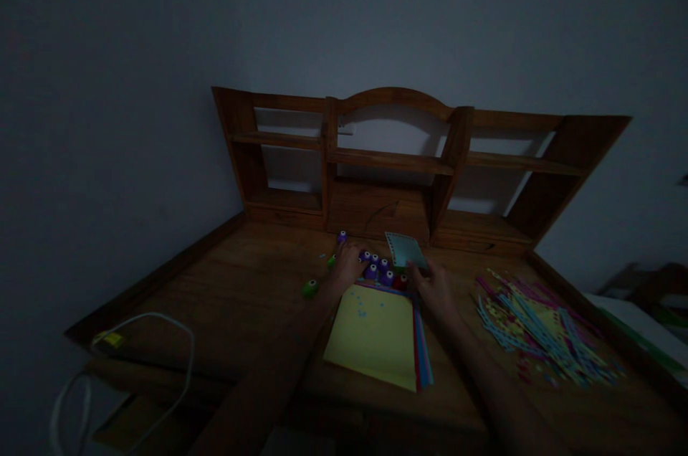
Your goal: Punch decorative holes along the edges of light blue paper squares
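Observation:
My right hand [434,287] pinches a small light blue sheet of paper [405,251] by its lower right corner; a row of holes runs along the sheet's edge. My left hand [348,266] reaches over a cluster of small rounded purple pieces [371,272] with white ring tops, its fingers apart; their tips are partly hidden. Just left of it are a green piece [332,261] and a purple piece [342,236]. A red piece [400,282] stands by my right hand. Below both hands lies a stack of coloured paper, yellow sheet [375,334] uppermost, with tiny blue bits on it.
Another green piece [310,289] stands at the left. Many cut paper strips [537,327], pink, blue and yellow, are heaped at the right. A wooden shelf unit [390,162] backs the desk [241,284]. A white cable [188,341] loops over the front left edge.

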`<state>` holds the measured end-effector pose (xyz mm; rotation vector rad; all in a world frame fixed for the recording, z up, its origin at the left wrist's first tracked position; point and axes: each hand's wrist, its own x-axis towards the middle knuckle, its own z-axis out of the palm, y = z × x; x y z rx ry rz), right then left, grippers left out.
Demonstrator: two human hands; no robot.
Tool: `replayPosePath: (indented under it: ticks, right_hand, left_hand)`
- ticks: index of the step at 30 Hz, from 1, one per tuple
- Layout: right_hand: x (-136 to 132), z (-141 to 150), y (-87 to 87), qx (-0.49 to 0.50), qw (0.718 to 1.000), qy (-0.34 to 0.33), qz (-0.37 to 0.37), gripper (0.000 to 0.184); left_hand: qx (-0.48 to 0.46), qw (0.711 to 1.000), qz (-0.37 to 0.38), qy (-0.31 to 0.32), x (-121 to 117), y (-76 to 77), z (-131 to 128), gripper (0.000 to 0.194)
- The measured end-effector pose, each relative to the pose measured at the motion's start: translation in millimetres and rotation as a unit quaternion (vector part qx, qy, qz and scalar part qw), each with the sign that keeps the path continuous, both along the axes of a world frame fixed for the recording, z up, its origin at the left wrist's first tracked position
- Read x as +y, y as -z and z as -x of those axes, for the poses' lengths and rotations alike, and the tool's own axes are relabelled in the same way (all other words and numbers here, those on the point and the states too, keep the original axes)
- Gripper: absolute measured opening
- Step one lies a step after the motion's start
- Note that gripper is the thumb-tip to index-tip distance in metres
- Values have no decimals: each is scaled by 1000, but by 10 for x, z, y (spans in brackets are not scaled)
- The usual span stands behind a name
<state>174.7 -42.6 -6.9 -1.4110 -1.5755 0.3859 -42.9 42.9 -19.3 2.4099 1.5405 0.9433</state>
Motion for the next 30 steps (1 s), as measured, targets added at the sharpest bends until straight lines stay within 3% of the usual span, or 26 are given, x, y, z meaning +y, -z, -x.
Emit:
replayPosePath:
  ticks: [15,21,26,30]
  right_hand:
    - [-12,23,-19,2,999,16,-29,40]
    - [49,-85,-16,102,987,95,-80,38]
    - [143,-205,57,216,966,118,-77,37]
    - [167,-219,81,244,962,105,-71,37]
  left_hand:
    - [-6,1000,-5,4,-31,-20,5,31]
    - [0,1000,-7,-4,-68,-17,6,32]
    - [-14,1000,-15,18,-92,-24,-16,31]
    - [-30,999,1,33,-112,-43,-41,26]
